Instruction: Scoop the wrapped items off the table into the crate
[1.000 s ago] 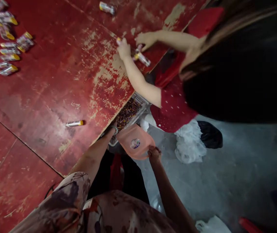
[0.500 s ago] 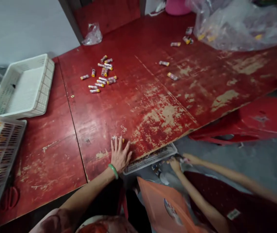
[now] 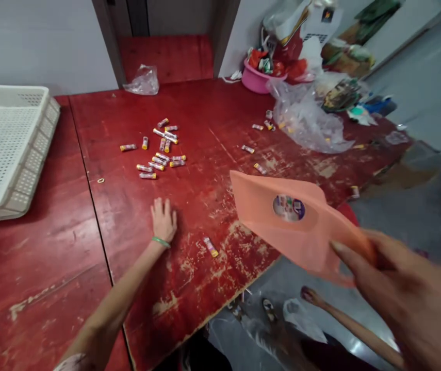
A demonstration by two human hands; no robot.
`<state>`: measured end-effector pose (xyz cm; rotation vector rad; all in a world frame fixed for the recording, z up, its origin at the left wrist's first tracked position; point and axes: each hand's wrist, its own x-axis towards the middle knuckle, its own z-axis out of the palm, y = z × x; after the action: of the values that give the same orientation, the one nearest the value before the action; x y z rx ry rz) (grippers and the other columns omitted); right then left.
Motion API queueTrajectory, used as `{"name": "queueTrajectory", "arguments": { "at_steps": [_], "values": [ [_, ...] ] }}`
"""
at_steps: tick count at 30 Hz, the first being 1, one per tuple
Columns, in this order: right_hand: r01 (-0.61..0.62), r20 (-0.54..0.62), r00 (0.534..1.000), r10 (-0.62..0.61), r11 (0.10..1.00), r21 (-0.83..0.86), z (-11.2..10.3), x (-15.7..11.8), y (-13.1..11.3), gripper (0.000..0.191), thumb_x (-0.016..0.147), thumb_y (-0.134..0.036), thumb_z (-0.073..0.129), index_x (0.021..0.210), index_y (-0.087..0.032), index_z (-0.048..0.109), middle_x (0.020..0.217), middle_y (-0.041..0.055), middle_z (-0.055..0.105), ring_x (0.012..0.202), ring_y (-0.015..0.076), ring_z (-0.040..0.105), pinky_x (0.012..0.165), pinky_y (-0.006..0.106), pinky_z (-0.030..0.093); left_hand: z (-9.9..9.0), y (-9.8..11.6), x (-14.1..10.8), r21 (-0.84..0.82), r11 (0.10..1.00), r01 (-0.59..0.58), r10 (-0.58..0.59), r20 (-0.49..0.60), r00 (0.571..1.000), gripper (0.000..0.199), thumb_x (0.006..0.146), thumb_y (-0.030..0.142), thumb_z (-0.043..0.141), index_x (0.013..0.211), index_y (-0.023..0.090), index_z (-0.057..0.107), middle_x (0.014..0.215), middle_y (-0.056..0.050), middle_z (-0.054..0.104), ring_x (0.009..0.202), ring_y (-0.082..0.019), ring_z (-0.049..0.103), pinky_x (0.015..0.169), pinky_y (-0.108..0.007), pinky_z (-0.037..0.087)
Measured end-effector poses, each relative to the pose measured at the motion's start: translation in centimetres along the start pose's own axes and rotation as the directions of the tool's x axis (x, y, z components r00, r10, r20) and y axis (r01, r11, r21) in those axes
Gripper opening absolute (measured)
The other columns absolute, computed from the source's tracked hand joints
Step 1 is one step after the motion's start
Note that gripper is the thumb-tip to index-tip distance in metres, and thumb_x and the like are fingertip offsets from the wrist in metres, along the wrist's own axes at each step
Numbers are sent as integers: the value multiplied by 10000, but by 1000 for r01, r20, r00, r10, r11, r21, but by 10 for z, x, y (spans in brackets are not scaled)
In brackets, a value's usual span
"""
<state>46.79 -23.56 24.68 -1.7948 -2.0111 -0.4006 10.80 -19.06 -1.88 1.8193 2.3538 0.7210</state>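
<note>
Your left hand (image 3: pixel 163 220) lies flat on the red wood surface (image 3: pixel 208 206), with the fingers spread and a green bangle (image 3: pixel 160 241) on the wrist. Near it, on the right, lies one small shiny tube (image 3: pixel 211 247) with a yellow end. Your right hand (image 3: pixel 402 293) is up in the air, close to you on the right, and it pinches the edge of an orange bag (image 3: pixel 282 226). The bag has a round picture (image 3: pixel 289 207) on it and hangs over the surface. Farther away, a bunch of the same tubes (image 3: pixel 158 149) lies on the wood. A white plastic tray (image 3: pixel 7 149) sits at the left. A clear plastic bag (image 3: pixel 305 121) lies at the far right, near a pink tub (image 3: pixel 255 77).
</note>
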Motion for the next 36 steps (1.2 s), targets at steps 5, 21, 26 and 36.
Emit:
{"name": "queueTrajectory", "arguments": {
  "at_steps": [5, 21, 26, 36],
  "values": [
    [314, -232, 935, -268, 930, 189, 96, 111, -54, 127, 800, -321, 541, 723, -223, 564, 672, 84, 626, 594, 211, 578, 549, 317, 396, -7, -63, 82, 139, 948, 285, -283, -35, 959, 682, 926, 372, 381, 1447, -55, 274, 1514, -348, 201, 1444, -412, 123, 1136, -601, 174],
    [677, 227, 672, -705, 709, 199, 324, 337, -327, 265, 893, -113, 361, 970, 27, 572, 926, 83, 597, 842, 131, 576, 738, 248, 337, -2, -69, 91, 133, 946, 294, -296, -7, 955, 876, 905, 563, 361, 1461, -88, 172, 1527, -343, 168, 1456, -380, 81, 1164, -557, 163],
    [816, 248, 497, -831, 545, 192, 300, 304, -310, 142, 806, -138, 504, 892, -85, 603, 811, 63, 599, 625, 115, 474, 581, 246, 248, -3, -66, 91, 79, 950, 303, -305, 16, 952, 900, 888, 579, 386, 1467, -70, 157, 1541, -331, 132, 1462, -366, 57, 1167, -555, 160],
    [881, 149, 376, -915, 403, 247, 237, 197, -229, 291, 742, -133, 430, 968, -141, 613, 1193, 182, 633, 540, 154, 533, 486, 279, 298, -5, -65, 88, 8, 967, 257, -257, 43, 966, 907, 874, 595, 396, 1475, -43, 160, 1552, -295, 164, 1467, -354, 43, 1177, -541, 116]
  ]
}}
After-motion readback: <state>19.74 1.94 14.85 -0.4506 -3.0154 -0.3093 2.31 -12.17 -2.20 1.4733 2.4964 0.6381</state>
